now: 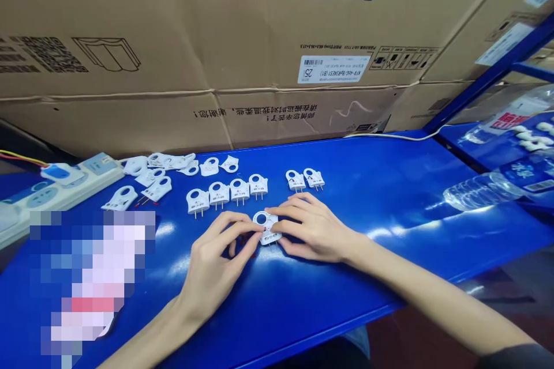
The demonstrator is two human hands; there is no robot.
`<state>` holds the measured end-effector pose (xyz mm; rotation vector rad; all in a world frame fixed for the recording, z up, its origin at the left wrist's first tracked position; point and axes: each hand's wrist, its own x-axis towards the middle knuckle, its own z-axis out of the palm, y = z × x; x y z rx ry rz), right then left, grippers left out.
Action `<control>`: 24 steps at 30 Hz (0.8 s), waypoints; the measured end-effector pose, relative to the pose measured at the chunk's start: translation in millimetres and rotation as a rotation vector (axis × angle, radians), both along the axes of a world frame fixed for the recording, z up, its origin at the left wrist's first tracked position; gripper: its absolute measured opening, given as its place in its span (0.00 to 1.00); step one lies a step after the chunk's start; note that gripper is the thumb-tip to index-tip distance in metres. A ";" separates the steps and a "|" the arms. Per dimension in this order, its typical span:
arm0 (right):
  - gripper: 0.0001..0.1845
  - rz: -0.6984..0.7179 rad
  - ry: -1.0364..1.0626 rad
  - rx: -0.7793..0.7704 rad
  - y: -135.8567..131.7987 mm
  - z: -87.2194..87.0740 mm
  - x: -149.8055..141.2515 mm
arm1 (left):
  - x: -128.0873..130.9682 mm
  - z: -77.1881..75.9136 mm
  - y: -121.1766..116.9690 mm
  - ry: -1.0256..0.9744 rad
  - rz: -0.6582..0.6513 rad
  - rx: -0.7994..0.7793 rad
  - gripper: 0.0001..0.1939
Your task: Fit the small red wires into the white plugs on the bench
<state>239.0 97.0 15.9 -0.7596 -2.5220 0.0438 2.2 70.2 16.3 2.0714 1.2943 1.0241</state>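
Observation:
A white plug with a ring-shaped top (pixel 272 237) rests on the blue table between my hands, its two metal pins toward me. My right hand (pixel 314 228) curls over its right side, fingers and thumb gripping the edge. At the plug's left side, the thumb and forefinger of my left hand (pixel 216 253) pinch together at its face. A tiny red piece shows at those fingertips; its exact kind is too small to tell. More red bits lie partly hidden under my left hand. Behind, several similar plugs (pixel 229 191) stand in a row, with two more plugs (pixel 304 177) to their right.
Loose white plug shells (pixel 171 162) lie in a pile at back left, beside a power strip (pixel 52 196). A blurred pale item (pixel 99 277) lies at left. Large cardboard boxes (pixel 173 69) wall the back. Water bottles (pixel 485 189) lie at right.

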 end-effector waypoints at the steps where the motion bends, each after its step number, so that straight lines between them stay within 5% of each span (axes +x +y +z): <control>1: 0.09 0.005 -0.001 0.005 -0.3 -0.1 -0.2 | 0.1 0.2 0.1 0.007 0.008 0.004 0.06; 15: 0.09 -0.063 0.106 0.001 -6.7 2.4 -3.0 | -1.2 2.2 1.4 0.080 0.009 0.138 0.10; 24: 0.11 -0.250 0.194 -0.076 4.2 -2.5 5.7 | -1.6 -3.7 1.7 0.134 0.057 0.077 0.16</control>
